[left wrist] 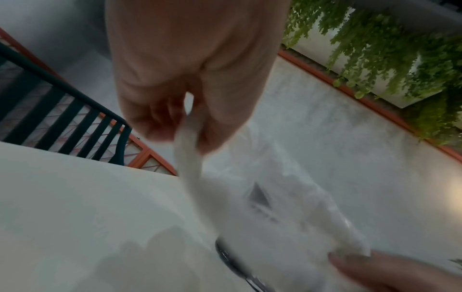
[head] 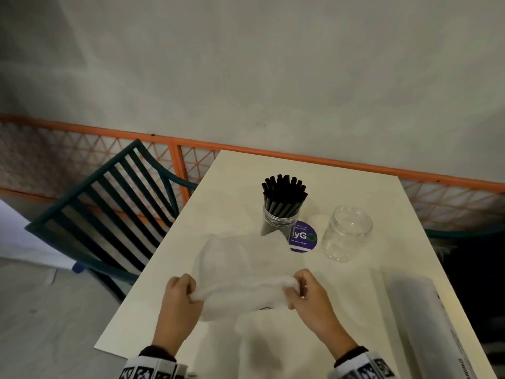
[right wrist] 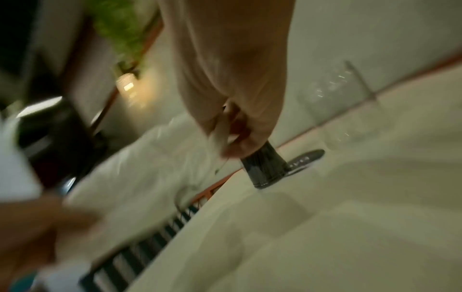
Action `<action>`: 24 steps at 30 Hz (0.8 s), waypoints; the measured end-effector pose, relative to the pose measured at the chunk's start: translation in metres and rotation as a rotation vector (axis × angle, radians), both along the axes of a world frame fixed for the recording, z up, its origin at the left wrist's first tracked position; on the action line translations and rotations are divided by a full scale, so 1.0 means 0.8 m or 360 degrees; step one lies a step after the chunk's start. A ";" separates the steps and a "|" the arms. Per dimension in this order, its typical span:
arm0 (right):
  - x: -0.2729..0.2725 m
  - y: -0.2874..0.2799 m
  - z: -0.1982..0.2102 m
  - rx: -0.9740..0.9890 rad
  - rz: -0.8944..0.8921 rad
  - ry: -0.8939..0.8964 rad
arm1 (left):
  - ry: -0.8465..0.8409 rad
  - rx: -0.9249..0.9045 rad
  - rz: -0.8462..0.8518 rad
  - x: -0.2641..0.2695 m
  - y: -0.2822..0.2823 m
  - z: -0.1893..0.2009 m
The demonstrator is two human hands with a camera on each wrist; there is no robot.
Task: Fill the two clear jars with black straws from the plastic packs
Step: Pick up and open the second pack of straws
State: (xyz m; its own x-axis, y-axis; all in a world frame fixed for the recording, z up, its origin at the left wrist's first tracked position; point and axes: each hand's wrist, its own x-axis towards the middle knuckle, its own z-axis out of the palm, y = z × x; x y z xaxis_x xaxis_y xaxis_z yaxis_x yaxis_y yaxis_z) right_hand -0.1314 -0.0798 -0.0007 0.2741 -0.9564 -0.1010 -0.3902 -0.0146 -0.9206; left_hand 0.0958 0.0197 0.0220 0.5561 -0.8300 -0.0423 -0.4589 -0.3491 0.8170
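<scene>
A crumpled, empty-looking clear plastic pack (head: 240,292) is stretched between my two hands above the near part of the white table (head: 235,192). My left hand (head: 181,291) pinches its left end (left wrist: 187,138). My right hand (head: 302,287) pinches its right end (right wrist: 220,136). Farther back stands a clear jar (head: 280,220) crammed with black straws (head: 284,191), its base also showing in the right wrist view (right wrist: 265,168). To its right stands an empty clear jar (head: 347,232). A long plastic pack of dark straws (head: 418,318) lies along the table's right edge.
A round purple sticker (head: 303,237) lies between the two jars. A dark green slatted chair (head: 103,203) stands at the table's left side. An orange lattice railing (head: 191,160) runs behind the table, with hanging green plants (left wrist: 400,49) beyond.
</scene>
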 end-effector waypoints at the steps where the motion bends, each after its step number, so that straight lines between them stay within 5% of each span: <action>1: -0.002 0.001 0.003 0.0267 0.0120 -0.0215 | 0.0144 0.0086 -0.0121 0.008 0.003 0.000; 3: -0.012 0.001 0.003 0.0621 0.0286 -0.0486 | 0.0622 0.0187 -0.0349 0.022 0.011 0.005; 5: -0.018 0.004 0.005 0.0657 0.0291 -0.0487 | 0.1017 0.0174 -0.0396 0.033 0.017 0.006; 7: -0.013 0.013 0.007 0.0645 0.0224 -0.0428 | 0.1105 0.0157 -0.0372 0.041 0.019 0.003; 11: 0.015 0.028 0.003 0.0331 0.0022 -0.0194 | 0.0826 0.0117 -0.0426 0.048 0.014 -0.010; 16: 0.036 0.038 -0.004 -0.0544 -0.0276 0.0648 | -0.0119 -0.0280 -0.0157 0.052 0.001 -0.014; 19: 0.037 0.044 -0.007 -0.0713 -0.0027 0.0881 | -0.0244 -0.0155 -0.0182 0.061 -0.003 -0.029; 24: 0.038 0.059 -0.019 -0.0454 0.0722 0.1136 | -0.0445 0.0175 -0.0519 0.081 0.015 -0.066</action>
State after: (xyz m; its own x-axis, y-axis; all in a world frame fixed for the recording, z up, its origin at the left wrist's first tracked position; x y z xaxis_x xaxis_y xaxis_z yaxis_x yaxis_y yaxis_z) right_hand -0.1014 -0.0324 -0.0162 0.5950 -0.7861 -0.1671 -0.7702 -0.4983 -0.3982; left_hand 0.1610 0.0314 -0.0304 0.2682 -0.9630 -0.0253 -0.7575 -0.2270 0.6121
